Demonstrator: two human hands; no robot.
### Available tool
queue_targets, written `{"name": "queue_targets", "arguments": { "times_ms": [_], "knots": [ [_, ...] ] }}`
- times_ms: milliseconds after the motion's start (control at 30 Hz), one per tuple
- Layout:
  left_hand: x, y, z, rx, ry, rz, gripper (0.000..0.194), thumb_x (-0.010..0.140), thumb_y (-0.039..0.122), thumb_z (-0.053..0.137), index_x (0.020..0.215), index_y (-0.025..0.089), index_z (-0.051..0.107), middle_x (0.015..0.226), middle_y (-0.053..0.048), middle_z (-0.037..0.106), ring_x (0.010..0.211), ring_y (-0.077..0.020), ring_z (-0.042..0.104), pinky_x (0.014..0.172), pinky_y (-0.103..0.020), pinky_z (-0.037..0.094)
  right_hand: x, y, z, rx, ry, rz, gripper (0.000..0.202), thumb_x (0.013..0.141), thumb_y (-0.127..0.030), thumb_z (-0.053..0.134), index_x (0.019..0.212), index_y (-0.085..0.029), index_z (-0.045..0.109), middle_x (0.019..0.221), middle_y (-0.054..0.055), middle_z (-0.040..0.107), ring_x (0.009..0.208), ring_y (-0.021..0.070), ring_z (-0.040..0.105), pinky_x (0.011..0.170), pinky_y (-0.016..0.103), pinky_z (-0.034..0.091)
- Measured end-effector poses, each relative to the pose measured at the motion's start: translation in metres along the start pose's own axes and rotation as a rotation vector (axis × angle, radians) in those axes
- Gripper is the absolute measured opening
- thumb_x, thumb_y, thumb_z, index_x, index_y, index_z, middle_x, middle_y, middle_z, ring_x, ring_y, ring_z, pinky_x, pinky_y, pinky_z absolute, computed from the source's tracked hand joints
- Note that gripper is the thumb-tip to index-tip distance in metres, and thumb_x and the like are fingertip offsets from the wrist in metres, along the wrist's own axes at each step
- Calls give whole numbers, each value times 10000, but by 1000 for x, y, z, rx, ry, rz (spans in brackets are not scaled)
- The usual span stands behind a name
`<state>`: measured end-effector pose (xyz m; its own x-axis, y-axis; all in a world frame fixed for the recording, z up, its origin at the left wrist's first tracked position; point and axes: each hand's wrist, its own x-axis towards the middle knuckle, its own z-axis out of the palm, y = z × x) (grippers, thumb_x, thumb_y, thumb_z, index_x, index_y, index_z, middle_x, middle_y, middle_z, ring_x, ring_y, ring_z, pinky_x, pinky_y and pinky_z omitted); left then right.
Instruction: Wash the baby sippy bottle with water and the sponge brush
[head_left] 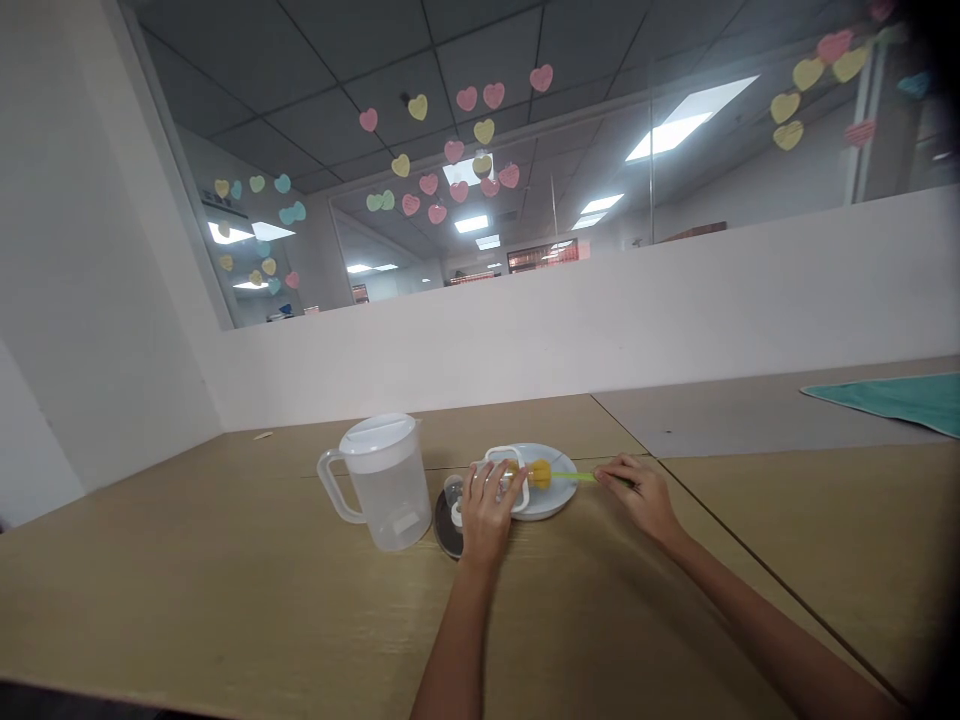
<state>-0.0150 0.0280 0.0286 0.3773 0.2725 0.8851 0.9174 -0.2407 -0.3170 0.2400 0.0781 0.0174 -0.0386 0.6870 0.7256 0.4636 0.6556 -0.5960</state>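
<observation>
My left hand [489,505] is wrapped round a clear container with a white frame [523,498], held on its side over a white plate [551,507]. My right hand [637,492] grips the green handle of a brush [574,476]. The brush's yellow head [540,474] is at the container's right end; how far it reaches inside is hard to tell. Partly behind my left hand, a dark round lid-like piece [447,528] and a small clear cup-like piece [453,489] show on the left.
A clear pitcher with a white lid [390,490] stands left of my left hand on the wooden table [225,590]. A teal cloth [892,400] lies at the far right. A white wall [450,350] with a window above closes off the back.
</observation>
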Motion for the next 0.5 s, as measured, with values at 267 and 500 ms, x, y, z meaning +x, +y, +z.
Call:
{"name": "queue_targets", "arguments": {
  "times_ms": [267, 500],
  "knots": [
    [-4, -3, 5, -22, -27, -2, 488, 842, 55, 467, 1246, 326, 509, 1217, -20, 593, 1154, -212, 512, 1056, -460, 313, 2, 14, -3, 25, -8, 65, 280, 773, -401, 519, 689, -197, 691, 769, 57, 637, 798, 224, 549, 741, 327, 390],
    [-7, -13, 2, -8, -18, -190, 486, 823, 62, 470, 1251, 290, 502, 1247, -44, 566, 1169, -237, 492, 1054, -470, 312, 7, 43, -9, 48, 162, 401, 273, 726, -403, 513, 756, -196, 690, 913, 65, 673, 907, 241, 570, 790, 310, 407]
  ]
}}
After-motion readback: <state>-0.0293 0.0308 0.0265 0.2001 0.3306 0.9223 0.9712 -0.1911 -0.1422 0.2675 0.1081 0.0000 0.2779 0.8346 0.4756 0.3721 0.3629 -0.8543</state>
